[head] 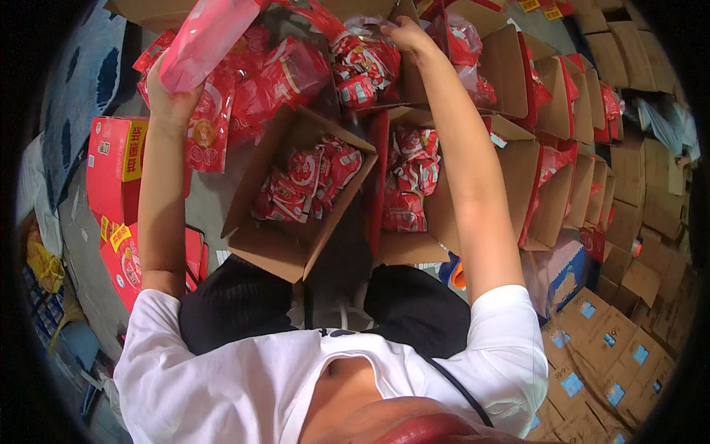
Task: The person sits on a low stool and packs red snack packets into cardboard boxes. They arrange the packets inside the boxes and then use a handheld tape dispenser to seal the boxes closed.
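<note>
My left hand (175,91) is raised at the upper left, gripping a pink and red plastic bag (208,41) whose top runs out of the picture. Red printed plastic bags (277,77) lie just beside and beyond it. At the upper middle my right hand (407,36) touches the rim of a clear bag filled with small red packets (366,66), which stands in a cardboard box; its fingertips are partly hidden by the film. Nearer to me, a tilted open carton (327,233) holds loose red packets (310,177). Another open box (413,252) beside it holds more packets (407,188).
Rows of open cartons (499,72) with red packets extend to the right. Red printed boxes (108,172) stand at the left. Stacked brown cartons (604,355) fill the lower right. A blue and white carton (560,272) and an orange tape roll (457,276) are near my right knee.
</note>
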Available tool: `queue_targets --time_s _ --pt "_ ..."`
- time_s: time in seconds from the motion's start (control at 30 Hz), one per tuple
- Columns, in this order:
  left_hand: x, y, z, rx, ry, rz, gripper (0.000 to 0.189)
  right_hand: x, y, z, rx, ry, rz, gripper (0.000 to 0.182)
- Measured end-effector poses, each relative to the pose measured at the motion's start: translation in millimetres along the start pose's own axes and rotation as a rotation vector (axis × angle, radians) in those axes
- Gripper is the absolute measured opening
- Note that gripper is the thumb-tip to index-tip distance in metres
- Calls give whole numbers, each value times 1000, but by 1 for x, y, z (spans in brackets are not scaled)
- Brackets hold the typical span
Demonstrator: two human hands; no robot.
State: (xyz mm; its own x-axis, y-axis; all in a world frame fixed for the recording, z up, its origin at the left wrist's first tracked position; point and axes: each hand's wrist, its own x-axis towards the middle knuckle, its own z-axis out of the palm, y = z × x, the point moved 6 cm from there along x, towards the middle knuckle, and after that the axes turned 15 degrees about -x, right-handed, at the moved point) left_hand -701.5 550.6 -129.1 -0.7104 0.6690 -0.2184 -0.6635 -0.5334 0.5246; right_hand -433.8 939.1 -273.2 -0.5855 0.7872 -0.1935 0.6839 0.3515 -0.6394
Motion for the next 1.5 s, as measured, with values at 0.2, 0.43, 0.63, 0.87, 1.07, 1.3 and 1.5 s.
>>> queue_targets --time_s 0.2,0.43,0.63,0.87,1.07,1.3,1.5 --pt "-30 27 -61 668 358 376 81 22 -14 38 -497 119 -235 85" --pt "-79 1 0 1297 -148 728 59 9 10 55 -554 44 27 57" --pt "-94 -23 35 1174 -291 651 44 -20 -40 -9 -467 312 -228 26" --pt "-95 -77 68 942 -447 417 32 -30 -71 -37 -396 220 -189 24" --pt "-124 -105 58 1141 -613 135 23 -38 -34 25 -414 293 -504 63" --pt "-150 -114 55 1392 -755 77 22 6 -5 46 -503 277 -61 51" --pt "-148 -127 61 1420 -836 60 19 9 17 58 -775 237 -55 36"
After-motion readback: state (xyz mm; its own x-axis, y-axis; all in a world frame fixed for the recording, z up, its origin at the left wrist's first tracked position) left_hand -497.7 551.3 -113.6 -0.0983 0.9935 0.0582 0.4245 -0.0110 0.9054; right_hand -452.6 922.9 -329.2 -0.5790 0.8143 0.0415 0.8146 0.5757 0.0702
